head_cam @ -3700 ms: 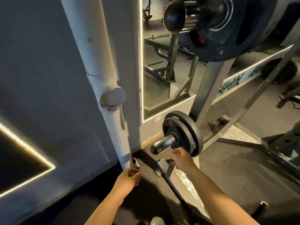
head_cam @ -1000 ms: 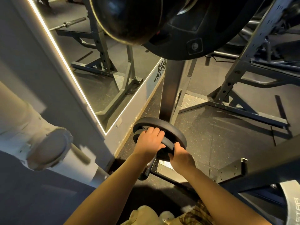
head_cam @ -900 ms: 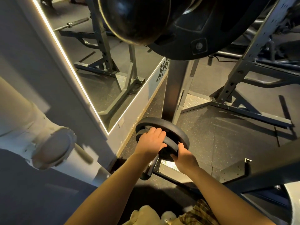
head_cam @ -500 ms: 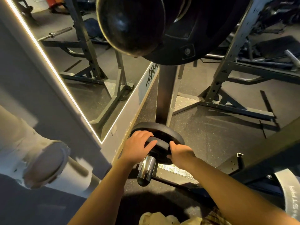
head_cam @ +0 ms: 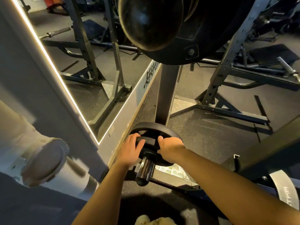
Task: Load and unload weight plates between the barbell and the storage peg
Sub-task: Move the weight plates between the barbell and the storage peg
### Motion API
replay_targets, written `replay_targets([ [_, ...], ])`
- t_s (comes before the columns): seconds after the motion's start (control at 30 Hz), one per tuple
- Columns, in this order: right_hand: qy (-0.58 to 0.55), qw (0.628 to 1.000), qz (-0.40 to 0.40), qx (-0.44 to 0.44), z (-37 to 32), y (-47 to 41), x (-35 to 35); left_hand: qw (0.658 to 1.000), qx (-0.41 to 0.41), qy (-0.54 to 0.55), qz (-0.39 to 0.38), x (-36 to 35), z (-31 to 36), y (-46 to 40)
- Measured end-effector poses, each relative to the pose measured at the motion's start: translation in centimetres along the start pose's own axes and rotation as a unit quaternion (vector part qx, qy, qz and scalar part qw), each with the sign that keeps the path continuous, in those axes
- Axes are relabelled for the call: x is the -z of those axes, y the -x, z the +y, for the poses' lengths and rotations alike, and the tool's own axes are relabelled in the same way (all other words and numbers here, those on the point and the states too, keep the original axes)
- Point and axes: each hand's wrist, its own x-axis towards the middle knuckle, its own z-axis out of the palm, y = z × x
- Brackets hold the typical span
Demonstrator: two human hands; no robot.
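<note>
Two hands on one plate. Nearest of all, the bare chrome tip of the storage peg (head_cam: 145, 169), jutting clear of the load. Just behind that tip, left hand (head_cam: 129, 148) laid over the left rim of the small plate (head_cam: 151, 142) with fingers hooked past the edge, and right hand (head_cam: 168, 148) curled round the right rim. Both gripping, neither slack. Small plate threaded on the storage peg, partway along, roughly square to it. Directly behind on the same peg, larger plate (head_cam: 155, 126), touching or nearly touching the small one; cannot tell which.

Hazards, as judged from this position:

- Fingertips behind the small plate's rim, between the two plates: pinch likely on any push inward.
- On a pull outward: full weight arriving suddenly at the peg tip, with a drop to the floor below the peg if either grip is weak.
- Uneven pull from one side: binding on the peg, then a jerk free.
- Behind the peg, upright post (head_cam: 167, 95): no concern noted.
- High above the peg, large dark plate (head_cam: 186, 51), presumably on the barbell: head strike on rising carelessly.
- Left of the peg, wall mirror (head_cam: 90, 70): breakage from a swung plate.
</note>
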Motion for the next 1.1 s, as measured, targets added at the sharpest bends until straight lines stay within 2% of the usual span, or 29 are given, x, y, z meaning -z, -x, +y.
replay_targets([
  [0.13,-0.027,0.998,0.065,0.004,0.8,1.2,-1.7,0.999,-0.027,-0.029,-0.010,0.4,1.0,0.2],
  [0.3,-0.080,0.992,0.100,-0.006,2.6,2.5,-4.8,0.982,-0.130,-0.131,0.049,0.3,3.1,0.5],
  [0.37,-0.110,0.990,0.085,-0.016,2.9,2.4,-5.1,0.970,-0.159,-0.169,0.076,-0.2,3.6,0.8],
  [0.47,-0.132,0.990,0.038,-0.026,3.1,2.2,-5.3,0.931,-0.211,-0.263,0.142,-1.0,4.8,1.3],
  [0.53,-0.161,0.986,0.006,-0.041,3.4,2.0,-6.0,0.906,-0.221,-0.326,0.153,-1.6,5.8,1.7],
  [0.73,-0.244,0.966,-0.044,-0.073,3.6,2.0,-7.8,0.885,-0.232,-0.378,0.143,-2.6,7.3,2.9],
  [0.8,-0.249,0.965,-0.042,-0.073,3.6,1.8,-7.8,0.881,-0.237,-0.378,0.156,-2.6,6.7,2.7],
  [0.93,-0.237,0.968,-0.041,-0.071,3.4,1.8,-7.5,0.897,-0.249,-0.327,0.161,-2.5,5.3,2.6],
  [1.1,-0.170,0.984,-0.039,-0.040,3.1,2.3,-5.5,0.943,-0.242,-0.184,0.135,-2.4,3.4,2.5],
])
